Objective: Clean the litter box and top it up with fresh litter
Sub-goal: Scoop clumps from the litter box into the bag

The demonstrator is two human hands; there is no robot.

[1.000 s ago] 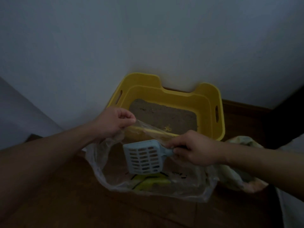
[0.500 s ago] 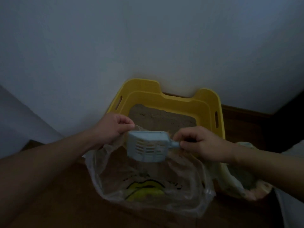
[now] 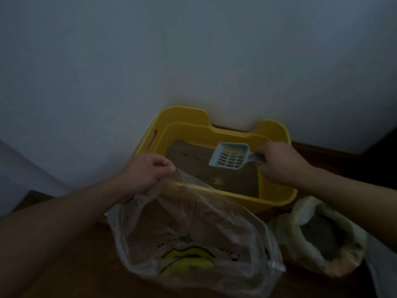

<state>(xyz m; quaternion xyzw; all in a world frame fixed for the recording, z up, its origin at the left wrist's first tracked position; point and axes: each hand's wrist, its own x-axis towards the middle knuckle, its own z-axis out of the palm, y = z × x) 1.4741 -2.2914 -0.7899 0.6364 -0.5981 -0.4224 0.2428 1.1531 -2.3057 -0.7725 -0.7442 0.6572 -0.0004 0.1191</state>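
Observation:
A yellow litter box (image 3: 184, 120) stands against the wall, with grey-brown litter (image 3: 193, 160) in it and a small yellow mark on the litter. My right hand (image 3: 279, 162) grips the handle of a light blue slotted scoop (image 3: 229, 155), which hangs over the litter at the back right of the box. My left hand (image 3: 150, 171) pinches the rim of a clear plastic bag (image 3: 193, 233) and holds its mouth open in front of the box. A yellow-green print shows at the bag's bottom.
A second open bag (image 3: 318, 235) with grey litter inside stands on the wooden floor at the right, close to the box's front right corner. The pale wall (image 3: 193, 50) runs behind the box. A dark area lies at the far right.
My right hand has carried the scoop up out of the clear bag and back over the litter in the box. My left hand has kept hold of the bag's rim.

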